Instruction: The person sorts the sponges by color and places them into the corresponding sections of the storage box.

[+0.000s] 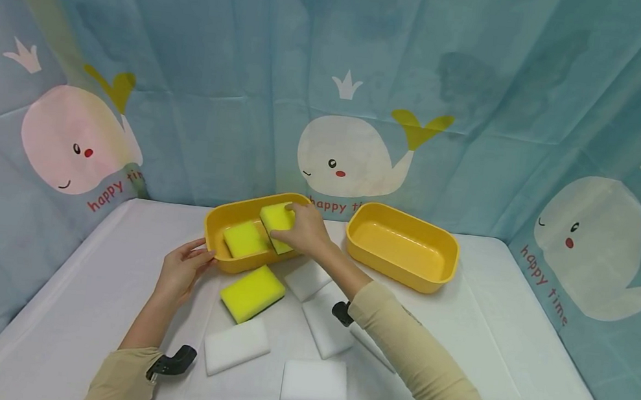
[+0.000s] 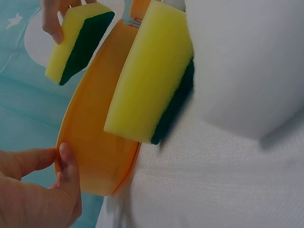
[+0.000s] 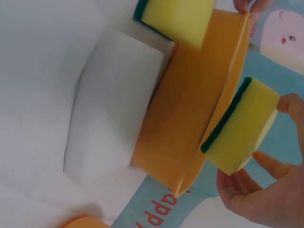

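My right hand (image 1: 307, 230) grips a yellow sponge (image 1: 277, 225) with a dark green scouring side, above the right part of the left yellow tub (image 1: 255, 260). Inside that tub lies another yellow sponge (image 1: 246, 240). At the tub's left end, my left hand (image 1: 181, 270) pinches the rim between thumb and fingers, as the left wrist view shows with the hand (image 2: 42, 190) at the wall. A third yellow sponge (image 1: 253, 292) rests on the table just in front of the tub, green side down. In the right wrist view the held sponge (image 3: 244, 126) is tilted above the rim.
Several white sponge blocks (image 1: 315, 383) lie on the white-covered table (image 1: 487, 348) in front of the tubs, one partly behind the right forearm. A second yellow tub (image 1: 404, 244) with nothing in it stands at the right. Behind hangs a blue whale-print curtain (image 1: 238, 87).
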{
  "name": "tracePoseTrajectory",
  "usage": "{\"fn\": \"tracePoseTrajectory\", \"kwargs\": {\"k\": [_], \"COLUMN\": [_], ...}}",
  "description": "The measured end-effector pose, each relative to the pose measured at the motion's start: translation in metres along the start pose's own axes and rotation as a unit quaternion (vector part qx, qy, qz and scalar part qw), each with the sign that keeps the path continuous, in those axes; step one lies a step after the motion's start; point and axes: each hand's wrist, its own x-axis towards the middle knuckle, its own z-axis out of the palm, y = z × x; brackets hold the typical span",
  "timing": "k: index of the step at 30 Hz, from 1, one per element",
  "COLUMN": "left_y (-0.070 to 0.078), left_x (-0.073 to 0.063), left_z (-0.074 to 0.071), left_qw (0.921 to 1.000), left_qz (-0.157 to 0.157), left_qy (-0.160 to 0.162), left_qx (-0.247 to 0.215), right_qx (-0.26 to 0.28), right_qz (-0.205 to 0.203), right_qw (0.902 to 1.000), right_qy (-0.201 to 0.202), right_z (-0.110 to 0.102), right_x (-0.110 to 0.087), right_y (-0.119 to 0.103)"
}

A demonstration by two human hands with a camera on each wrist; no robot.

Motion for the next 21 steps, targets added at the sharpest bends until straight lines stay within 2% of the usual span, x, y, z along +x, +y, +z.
{"fn": "tracePoseTrajectory", "kwargs": {"k": [10, 21], "left_y": [0.000, 0.000], "left_x": [-0.001, 0.000], "left_z": [0.000, 0.000], "left_qw": [1.0000, 1.0000], "left_qz": [0.002, 0.000], "left_qy": [-0.004, -0.004], "left_qx": [0.002, 0.001], "right_qx": [0.004, 0.004], "right_qz": [0.007, 0.031], "right_qw": [1.0000, 0.9995], "right_qy": [0.006, 0.010], "right_z": [0.000, 0.002], "right_x": [0.012, 0.020], "right_y": [0.000, -0.001]}}
